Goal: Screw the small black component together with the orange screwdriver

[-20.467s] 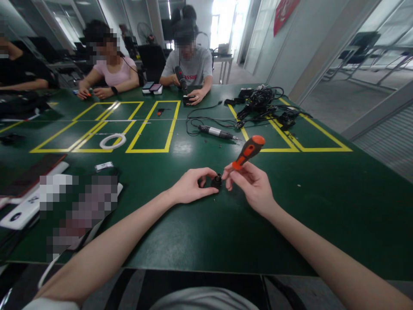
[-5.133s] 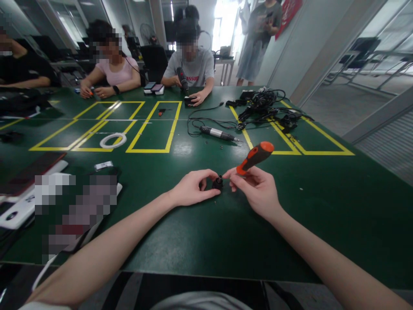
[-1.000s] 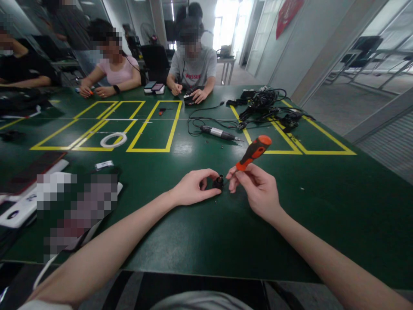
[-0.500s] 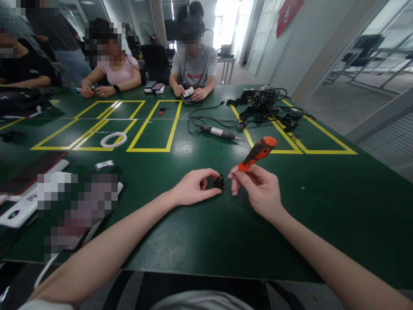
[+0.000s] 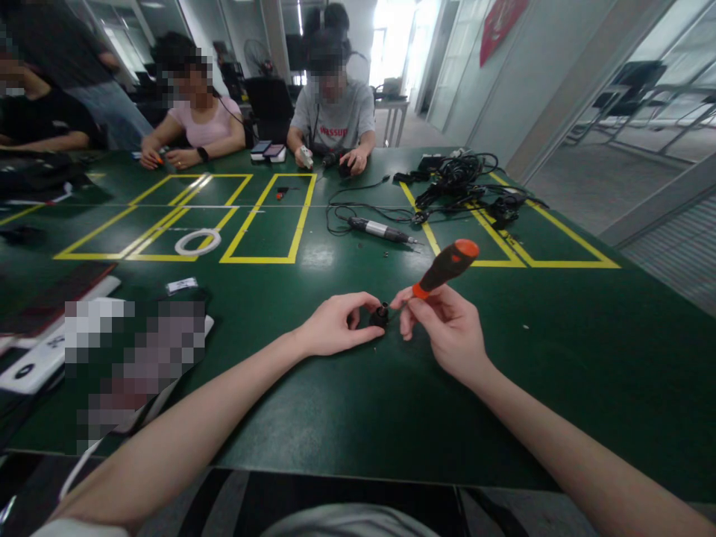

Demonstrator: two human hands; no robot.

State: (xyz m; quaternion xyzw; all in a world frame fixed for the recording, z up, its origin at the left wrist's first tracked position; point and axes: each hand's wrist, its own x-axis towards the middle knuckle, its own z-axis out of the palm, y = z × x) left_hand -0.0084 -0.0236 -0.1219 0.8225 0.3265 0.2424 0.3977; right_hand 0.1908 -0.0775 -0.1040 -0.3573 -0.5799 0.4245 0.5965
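Back from the near edge of the green table surface [image 5: 313, 418], pinches small black round part [image 5: 380, 318] with left hand [image 5: 338, 324]; with right hand [image 5: 453, 328], grips tilted orange-and-black-handled screwdriver [image 5: 447, 268], shaft toward part.

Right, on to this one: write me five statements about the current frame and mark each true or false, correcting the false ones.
1. The right hand holds an orange-and-black screwdriver. True.
2. The left hand lies flat, holding nothing. False: it grips a small black part.
3. The white ring lies left of the silver-and-black tool. True.
4. The tangled black cables lie on the floor. False: they are on the green table.
5. Yellow tape outlines rectangles on the table. True.
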